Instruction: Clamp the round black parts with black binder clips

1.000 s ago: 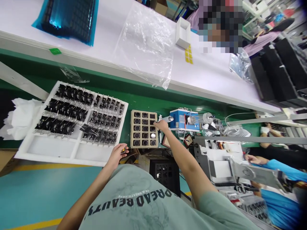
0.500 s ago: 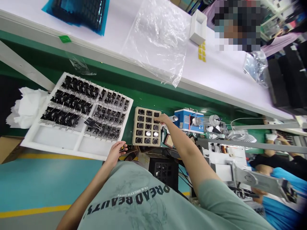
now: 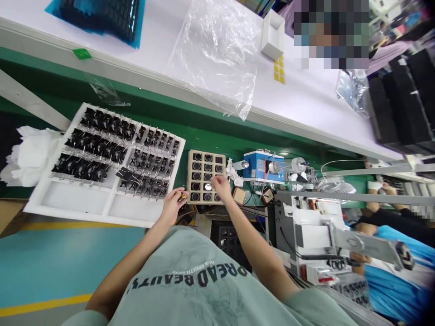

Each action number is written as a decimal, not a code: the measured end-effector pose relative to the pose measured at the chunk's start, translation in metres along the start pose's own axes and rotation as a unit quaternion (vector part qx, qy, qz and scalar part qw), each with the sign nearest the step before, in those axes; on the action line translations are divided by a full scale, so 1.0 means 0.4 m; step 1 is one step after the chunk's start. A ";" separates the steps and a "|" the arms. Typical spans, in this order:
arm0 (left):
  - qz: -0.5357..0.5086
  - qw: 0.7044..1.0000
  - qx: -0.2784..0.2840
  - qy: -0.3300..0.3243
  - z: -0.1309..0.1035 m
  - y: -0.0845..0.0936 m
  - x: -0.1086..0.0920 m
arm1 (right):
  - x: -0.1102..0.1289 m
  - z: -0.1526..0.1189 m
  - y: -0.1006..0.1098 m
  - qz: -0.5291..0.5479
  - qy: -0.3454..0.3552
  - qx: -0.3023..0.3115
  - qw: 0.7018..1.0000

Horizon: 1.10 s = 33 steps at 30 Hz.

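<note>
My left hand (image 3: 174,203) is closed around a small round lens-like piece (image 3: 182,197), dark with a yellowish glint, held just off the near left corner of a beige compartment tray (image 3: 203,181). Round dark-rimmed pieces sit in most of that tray's square cells, and one near the middle shines brightly (image 3: 208,186). Over the tray's right side hovers my right hand (image 3: 222,188), its fingers pinched together. Whatever it may hold is hidden or too small to name. The hand covers some of the right-hand cells.
Left stands a white divided tray (image 3: 78,197) with rows of black binder clips (image 3: 95,142) gripping parts. A blue box-shaped device (image 3: 260,166) and wires are to the right. Behind runs a raised shelf with a clear plastic bag (image 3: 214,59). A co-worker's blue clothing (image 3: 394,258) shows far right.
My right hand has drawn back from the tray's far right cells toward its near right part. My left hand, still holding the round piece, has come slightly closer to the tray. The view has shifted slightly.
</note>
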<state>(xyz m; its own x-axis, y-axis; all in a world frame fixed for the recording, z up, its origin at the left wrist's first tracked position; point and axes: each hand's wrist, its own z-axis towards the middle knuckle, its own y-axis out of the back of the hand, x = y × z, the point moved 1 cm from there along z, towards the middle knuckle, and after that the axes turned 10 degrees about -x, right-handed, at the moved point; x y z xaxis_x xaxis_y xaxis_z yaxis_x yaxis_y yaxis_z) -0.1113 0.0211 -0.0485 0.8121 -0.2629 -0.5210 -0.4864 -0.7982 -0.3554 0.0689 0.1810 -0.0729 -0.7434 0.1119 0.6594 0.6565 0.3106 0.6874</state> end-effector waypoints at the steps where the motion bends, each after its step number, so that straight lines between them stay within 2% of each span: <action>1: 0.014 1.000 0.014 -0.015 0.004 -0.017 -0.001 | 0.015 -0.056 -0.020 0.084 -0.006 0.040 0.996; 2: 0.032 0.998 0.032 -0.035 0.007 -0.033 -0.002 | 0.033 -0.104 -0.037 0.150 -0.011 0.076 0.986; 4: 0.079 0.990 0.075 -0.089 0.011 -0.063 -0.007 | 0.071 -0.169 -0.054 0.230 -0.017 0.108 0.967; 6: 0.129 0.976 0.108 -0.135 0.012 -0.089 -0.010 | 0.096 -0.187 -0.048 0.263 -0.020 0.118 0.957; 8: 0.172 0.965 0.128 -0.150 0.011 -0.115 -0.008 | 0.099 -0.168 -0.026 0.265 -0.024 0.146 0.953; 10: 0.190 0.963 0.133 -0.136 0.006 -0.138 -0.003 | 0.082 -0.127 0.001 0.230 -0.018 0.186 0.955; 12: 0.186 0.970 0.116 -0.108 -0.003 -0.148 0.003 | 0.056 -0.061 0.032 0.148 0.004 0.178 0.973; 14: 0.181 0.975 0.092 -0.089 -0.015 -0.135 0.005 | 0.036 0.031 0.066 0.019 0.039 0.099 0.994; 15: 0.188 0.975 0.085 -0.082 -0.023 -0.120 0.005 | 0.030 0.084 0.083 -0.055 0.059 0.046 0.996; 17: 0.222 0.970 0.079 -0.066 -0.041 -0.072 0.004 | 0.027 0.192 0.109 -0.202 0.101 -0.025 0.974; 19: 0.257 0.963 0.063 -0.043 -0.061 -0.014 0.006 | 0.029 0.282 0.118 -0.302 0.134 -0.041 0.943; 21: 0.273 0.961 0.034 -0.030 -0.081 0.040 0.010 | 0.027 0.340 0.112 -0.343 0.153 -0.030 0.926; 23: 0.266 0.963 0.000 -0.036 -0.098 0.079 0.012 | 0.019 0.364 0.097 -0.348 0.161 -0.022 0.923; 26: 0.250 0.966 -0.041 -0.049 -0.113 0.103 0.004 | -0.003 0.358 0.075 -0.353 0.174 -0.015 0.919; 29: 0.255 0.964 -0.058 -0.058 -0.115 0.096 -0.015 | -0.034 0.333 0.061 -0.349 0.194 -0.013 0.917; 33: 0.267 0.960 -0.042 -0.069 -0.111 0.072 -0.034 | -0.087 0.307 0.047 -0.329 0.235 -0.011 0.915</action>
<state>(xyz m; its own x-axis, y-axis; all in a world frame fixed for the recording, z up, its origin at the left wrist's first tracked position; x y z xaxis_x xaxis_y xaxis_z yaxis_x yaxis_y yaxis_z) -0.1221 -0.0225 -0.0175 0.4003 -0.5782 -0.7109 -0.7894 -0.6116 0.0529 0.0913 0.2988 -0.1201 -0.8450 -0.5118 0.1548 0.0922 0.1457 0.9850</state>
